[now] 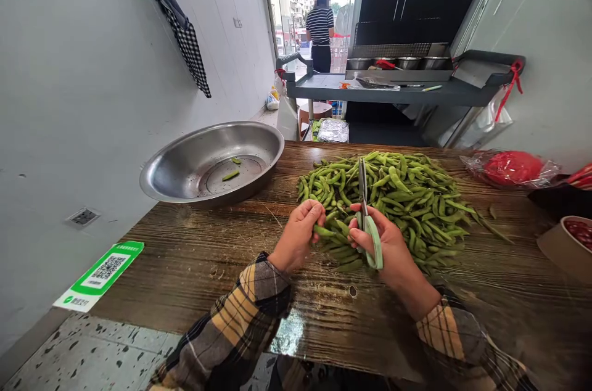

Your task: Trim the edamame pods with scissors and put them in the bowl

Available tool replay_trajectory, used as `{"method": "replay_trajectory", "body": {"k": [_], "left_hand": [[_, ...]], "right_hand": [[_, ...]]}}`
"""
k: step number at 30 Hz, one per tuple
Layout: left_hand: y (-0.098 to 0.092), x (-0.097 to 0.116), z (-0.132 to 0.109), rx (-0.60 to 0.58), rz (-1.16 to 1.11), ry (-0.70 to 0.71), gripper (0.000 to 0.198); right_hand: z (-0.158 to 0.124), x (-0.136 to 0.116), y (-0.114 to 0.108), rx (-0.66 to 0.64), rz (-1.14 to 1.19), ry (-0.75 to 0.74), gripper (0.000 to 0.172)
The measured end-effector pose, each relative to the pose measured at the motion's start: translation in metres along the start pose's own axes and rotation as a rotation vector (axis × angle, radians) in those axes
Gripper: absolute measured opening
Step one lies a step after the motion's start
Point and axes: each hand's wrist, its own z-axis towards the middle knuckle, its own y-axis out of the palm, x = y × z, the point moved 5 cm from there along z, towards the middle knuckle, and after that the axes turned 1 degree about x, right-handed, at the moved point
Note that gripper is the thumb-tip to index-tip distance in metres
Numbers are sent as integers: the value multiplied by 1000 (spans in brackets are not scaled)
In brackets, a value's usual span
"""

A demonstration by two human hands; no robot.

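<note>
My right hand (386, 243) grips a pair of scissors (372, 237) by their pale green handles, with the blades pointing up and away, close together. In my left hand (301, 232) the fingers are pinched on a green edamame pod (324, 231) that juts out toward the right hand. Behind and below both hands spreads a large heap of edamame pods (416, 193) on the dark wooden table (208, 255). To the left stands a wide steel basin (185, 178), with a couple of pods (230, 175) lying on its bottom.
A red bundle in clear plastic (513, 168) and a paper tub (559, 249) are at the right. A QR-code card (104, 271) sits at the left table edge. Beyond the table are a grey cart (319, 92) and a person in a striped top (319, 27).
</note>
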Motion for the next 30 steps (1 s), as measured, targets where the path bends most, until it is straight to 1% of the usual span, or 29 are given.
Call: {"method": "replay_trajectory", "body": {"k": [1,2,4,7,9,10,13,17,21,25,28,30], "left_hand": [[0,-1,1,0,-12,-15,31],[1,-3,0,-25,-31,-40,31],[8,-6,-3,-117,-77,-101,32],[22,-9,-12,-269,-111,-189,38],[28,-10,-17,-326,-103,-216,43],[30,-10,-18,-337,-95,-222,43],[27,-7,-17,-298,-84,-203,36],[15,2,-10,-192,-40,-105,31],[6,14,-5,-183,2,-6,29],[0,18,-4,-130,21,25,29],[-1,18,-4,-105,43,35,30],[-1,18,-4,-106,64,40,30]], "right_hand": [[0,0,-1,6,50,22,44],[0,0,-1,12,88,42,45],[1,1,-2,29,125,72,45],[1,3,-2,46,100,85,46],[1,5,1,36,71,83,50],[1,7,2,27,61,84,51],[2,9,3,15,24,73,53],[2,3,-3,-19,-109,33,49],[1,-10,-8,-121,-429,-53,52],[-2,-19,-8,-143,-791,-173,56],[-4,-20,-3,-179,-927,-271,56],[-4,-19,-2,-188,-955,-288,56]]}}
